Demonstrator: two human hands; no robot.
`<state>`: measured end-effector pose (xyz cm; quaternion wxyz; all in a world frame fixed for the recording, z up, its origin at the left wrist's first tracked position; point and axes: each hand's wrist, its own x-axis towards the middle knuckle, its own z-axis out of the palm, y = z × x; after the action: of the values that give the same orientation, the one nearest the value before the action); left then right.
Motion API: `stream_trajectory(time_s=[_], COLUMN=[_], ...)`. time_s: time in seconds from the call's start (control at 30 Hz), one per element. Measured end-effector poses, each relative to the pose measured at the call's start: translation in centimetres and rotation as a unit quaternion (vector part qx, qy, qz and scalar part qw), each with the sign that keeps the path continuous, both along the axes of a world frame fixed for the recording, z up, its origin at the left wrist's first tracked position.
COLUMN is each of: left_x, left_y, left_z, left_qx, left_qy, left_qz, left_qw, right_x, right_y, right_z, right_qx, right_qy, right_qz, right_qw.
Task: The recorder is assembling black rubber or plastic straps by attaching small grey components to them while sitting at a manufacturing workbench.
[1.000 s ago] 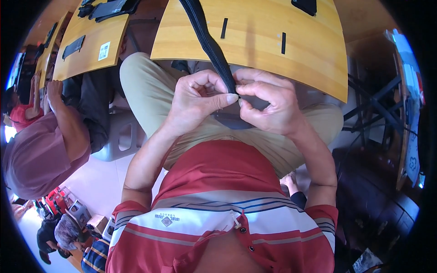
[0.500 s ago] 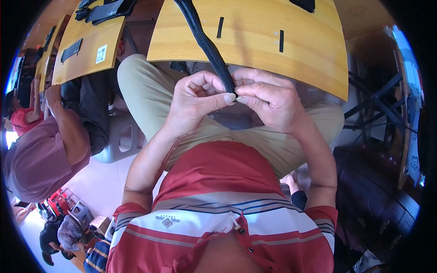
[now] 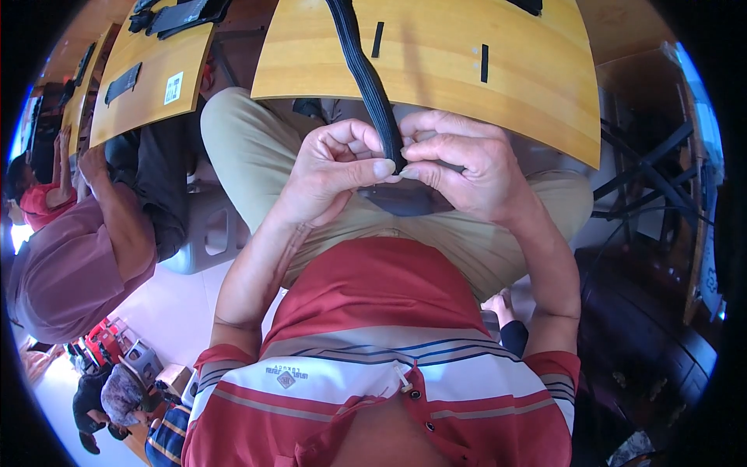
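Left hand and right hand pinched together on black strap, thumbs meeting at its lower end, steadied over lap below wooden table.

Black strap — yellow wooden desk; khaki trousers; red shirt — white, grey stripes.

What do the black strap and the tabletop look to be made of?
Black strap: looks like woven fabric webbing, matte; faint lengthwise ribs show and it bends limply where both hands, left hand and right hand, pinch it. Could be elastic; cannot tell.
Tabletop: looks like wood or wood laminate, yellow-orange with a smooth semi-gloss finish and fine grain streaks.
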<state>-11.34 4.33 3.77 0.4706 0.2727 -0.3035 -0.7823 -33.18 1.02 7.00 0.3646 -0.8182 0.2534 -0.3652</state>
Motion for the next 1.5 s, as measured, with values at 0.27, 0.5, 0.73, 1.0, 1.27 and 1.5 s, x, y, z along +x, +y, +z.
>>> stream_trajectory(time_s=[0.27,0.5,0.73,1.0,1.27,1.5], left_x=[0.2,-0.1,-0.4,-0.4,-0.4,-0.6], left_y=[0.1,0.6,0.8,0.8,1.0,1.3], left_z=[-0.3,-0.2,-0.1,-0.3,-0.5,-0.5], left_qx=[-0.010,-0.048,-0.052,-0.052,-0.066,-0.088], left_qy=[-0.009,-0.073,-0.068,-0.056,-0.075,-0.175], left_qz=[0.005,0.017,0.031,0.031,0.043,0.070], left_qw=[1.000,0.996,0.996,0.997,0.994,0.978], right_x=[0.6,0.5,-0.2,-0.3,0.0,0.6], right_y=[0.4,0.6,0.4,0.2,0.6,1.0], right_z=[-0.2,0.2,0.2,0.1,-0.1,-1.1], right_qx=[-0.005,-0.048,0.017,0.044,0.051,0.002], right_qy=[-0.007,0.051,0.014,0.010,0.005,0.000], right_qz=[-0.016,-0.033,0.003,0.010,-0.007,-0.037], right_qw=[1.000,0.997,1.000,0.999,0.999,0.999])
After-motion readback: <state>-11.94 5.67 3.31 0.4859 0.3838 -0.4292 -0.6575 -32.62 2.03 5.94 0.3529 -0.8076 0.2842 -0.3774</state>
